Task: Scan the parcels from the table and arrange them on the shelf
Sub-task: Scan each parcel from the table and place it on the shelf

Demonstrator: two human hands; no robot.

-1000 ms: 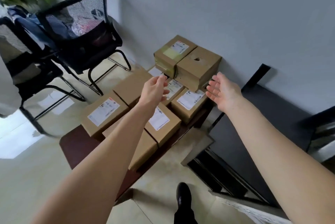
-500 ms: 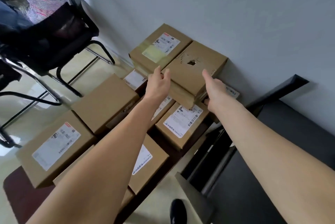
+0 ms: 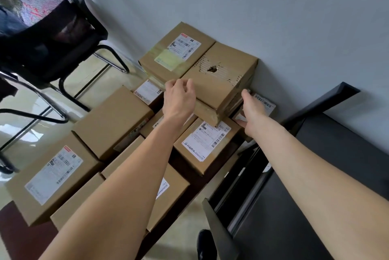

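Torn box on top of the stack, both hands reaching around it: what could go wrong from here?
The torn box has a hole in its top and crumpled edges, so the cardboard may give under a squeeze from the left hand and right hand. It also overhangs the labelled parcel below; dragging it could shift its neighbour, the taped box.

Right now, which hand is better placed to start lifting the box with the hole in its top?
Probably the left hand: it curls over the torn box's near-left edge, while the right hand reaches beside its lower right side.
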